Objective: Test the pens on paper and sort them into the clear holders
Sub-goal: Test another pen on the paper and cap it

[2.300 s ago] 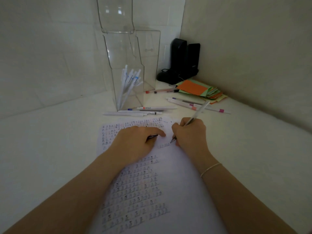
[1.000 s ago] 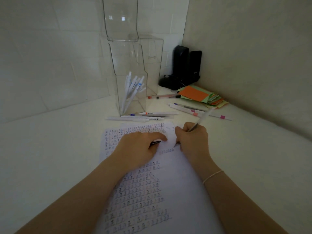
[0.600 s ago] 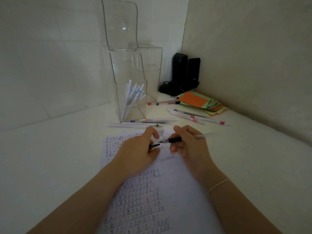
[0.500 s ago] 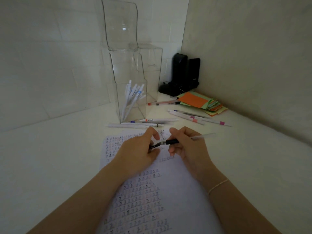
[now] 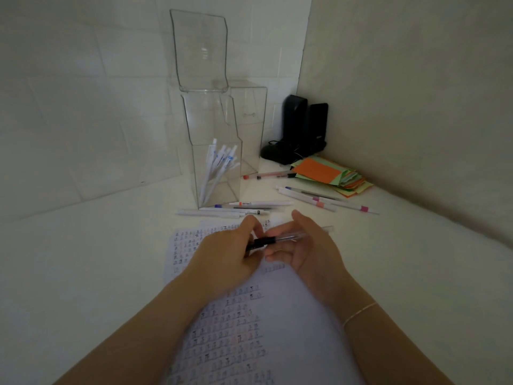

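Clear-barrelled, the pen point(image 5: 288, 237) has come off the paper point(image 5: 277, 329) and now lies level above it, held in the right hand point(image 5: 305, 248)'s curled fingers. The left hand point(image 5: 230, 254) pinches its black cap point(image 5: 259, 243) onto the tip, so testing looks finished and sorting into the clear holder point(image 5: 216, 151) likely follows.

Glossy clear plastic holder point(image 5: 213, 151); matt paper sheet point(image 5: 291, 329).

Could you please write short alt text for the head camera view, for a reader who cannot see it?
Above a sheet of paper covered in test marks, the left hand and right hand hold a clear pen level between them. Behind stands a clear holder containing white pens, with loose pens lying on the table around it.
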### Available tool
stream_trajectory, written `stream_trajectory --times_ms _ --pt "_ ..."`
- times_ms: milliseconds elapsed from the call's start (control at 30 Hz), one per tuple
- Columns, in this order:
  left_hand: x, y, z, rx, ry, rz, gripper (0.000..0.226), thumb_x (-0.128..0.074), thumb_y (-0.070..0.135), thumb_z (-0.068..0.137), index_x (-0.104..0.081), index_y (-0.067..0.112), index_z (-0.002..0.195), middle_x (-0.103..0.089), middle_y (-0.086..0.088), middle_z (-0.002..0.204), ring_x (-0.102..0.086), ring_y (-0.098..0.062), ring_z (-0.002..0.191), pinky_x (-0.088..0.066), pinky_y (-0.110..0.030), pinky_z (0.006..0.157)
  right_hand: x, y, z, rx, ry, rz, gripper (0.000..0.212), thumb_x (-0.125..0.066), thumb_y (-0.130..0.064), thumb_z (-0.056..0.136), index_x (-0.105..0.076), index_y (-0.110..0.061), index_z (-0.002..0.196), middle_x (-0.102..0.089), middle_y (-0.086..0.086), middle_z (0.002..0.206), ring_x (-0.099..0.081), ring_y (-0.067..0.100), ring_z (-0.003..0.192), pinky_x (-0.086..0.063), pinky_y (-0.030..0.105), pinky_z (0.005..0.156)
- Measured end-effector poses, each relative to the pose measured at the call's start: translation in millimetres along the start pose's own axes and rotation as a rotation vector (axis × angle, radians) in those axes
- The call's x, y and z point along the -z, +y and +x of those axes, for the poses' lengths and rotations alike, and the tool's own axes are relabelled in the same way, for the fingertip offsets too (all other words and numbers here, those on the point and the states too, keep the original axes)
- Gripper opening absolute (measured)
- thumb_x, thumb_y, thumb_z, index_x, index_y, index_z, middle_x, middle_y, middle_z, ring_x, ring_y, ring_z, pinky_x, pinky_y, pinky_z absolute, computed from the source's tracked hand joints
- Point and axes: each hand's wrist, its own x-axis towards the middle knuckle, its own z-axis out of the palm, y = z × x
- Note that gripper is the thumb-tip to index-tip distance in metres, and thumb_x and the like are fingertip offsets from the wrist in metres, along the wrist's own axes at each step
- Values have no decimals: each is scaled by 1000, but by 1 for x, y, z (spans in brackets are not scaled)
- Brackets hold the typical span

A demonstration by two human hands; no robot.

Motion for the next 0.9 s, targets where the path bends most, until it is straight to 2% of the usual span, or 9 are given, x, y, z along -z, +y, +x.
stream_trajectory --times_ms 167,300,433,533,600,667,767,833,900 --pt "-2 7 1 36 51 -105 23 -58 21 85 -39 28 97 -51 7 57 -47 -6 49 -34 -22 48 0 2 3 153 39 20 15 -40 2 94 -48 -3 82 -62 20 67 -57 29 47 -52 34 49" --pt "0 9 4 114 89 -270 24 -58 9 83 -43 23 95 -56 -7 60 -51 -20 52 -39 -30 53 -5 2 3 159 12 -40 21 -35 7 93 -49 -2 82 -62 21 70 -59 31 49 -54 34 52" --pt "-3 13 1 147 2 -345 26 -55 9 84 -38 21 99 -59 -13 68 -46 -18 49 -35 -26 48 -5 3 3 151 74 -101 21 -35 8 93 -50 -2 82 -61 19 64 -59 30 48 -53 32 51" --pt "-2 16 1 107 -46 -363 18 -49 14 89 -37 24 97 -52 -3 63 -40 -6 45 -31 -18 44 -4 2 5 108 241 -33 7 -48 1 92 -47 -6 92 -62 13 58 -58 25 45 -52 32 48" --pt "2 19 2 71 -16 -343 16 -46 15 92 -39 30 90 -49 4 61 -42 -6 46 -33 -17 45 2 1 11 107 437 -91 26 -64 -6 86 -46 -11 103 -65 14 72 -62 24 57 -52 31 55" --pt "8 21 5 46 43 -277 19 -45 16 93 -40 32 86 -51 4 64 -46 -9 50 -36 -18 48 9 -7 14 239 570 -405 41 -72 -14 81 -46 -21 111 -62 6 97 -61 19 83 -49 25 72" --pt "27 25 26 20 105 -220 15 -47 11 93 -42 25 87 -48 4 66 -49 -8 56 -38 -18 50 8 -30 17 552 212 -1106 39 -58 -18 83 -50 -26 120 -56 -1 116 -50 12 108 -36 20 92" --pt "47 28 53 -20 122 -177 15 -48 6 89 -46 21 87 -55 2 76 -54 -6 69 -47 -22 64 2 -44 33 653 -84 -1528 36 -48 -15 84 -54 -15 119 -57 5 107 -52 18 99 -34 23 81" --pt "75 29 88 -68 114 -109 14 -51 8 87 -45 20 92 -58 1 85 -57 -13 75 -49 -33 72 -5 -64 59 747 -96 -1589 22 -42 -14 90 -54 -8 108 -58 11 96 -54 26 85 -37 30 69"
